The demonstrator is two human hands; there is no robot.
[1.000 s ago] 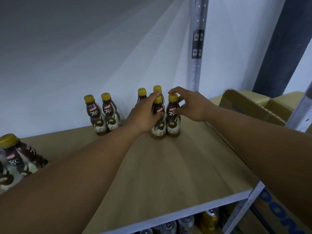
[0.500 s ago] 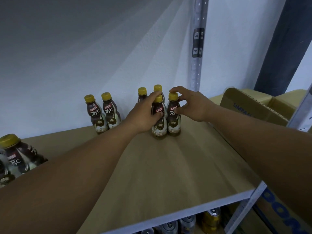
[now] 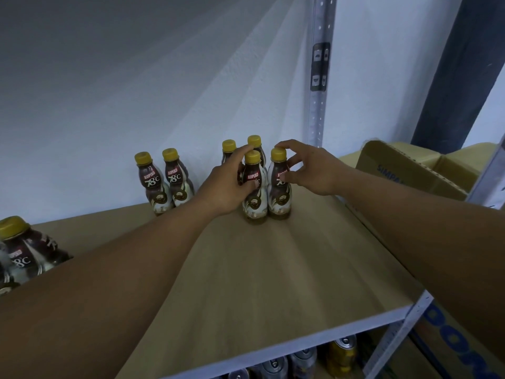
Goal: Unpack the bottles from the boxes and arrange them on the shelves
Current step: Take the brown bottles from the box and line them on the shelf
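Small brown coffee bottles with yellow caps stand near the back wall on a wooden shelf (image 3: 287, 269). My left hand (image 3: 229, 184) grips the front left bottle (image 3: 254, 198) of a cluster, thumb across its label. My right hand (image 3: 308, 168) pinches the front right bottle (image 3: 278, 198), index finger on its cap and thumb on its label. Both stand upright on the shelf, side by side. Two more bottles (image 3: 255, 142) stand right behind them, partly hidden. A separate pair of bottles (image 3: 164, 181) stands to the left.
More of these bottles (image 3: 21, 255) sit at the shelf's left edge. An open cardboard box (image 3: 410, 170) lies beyond the shelf's right side. A metal upright (image 3: 318, 72) stands at the back right corner. Cans (image 3: 300, 362) fill the shelf below.
My right hand's fingers have loosened slightly on the front right bottle, index finger now on top of its cap. The bottles stay in place.
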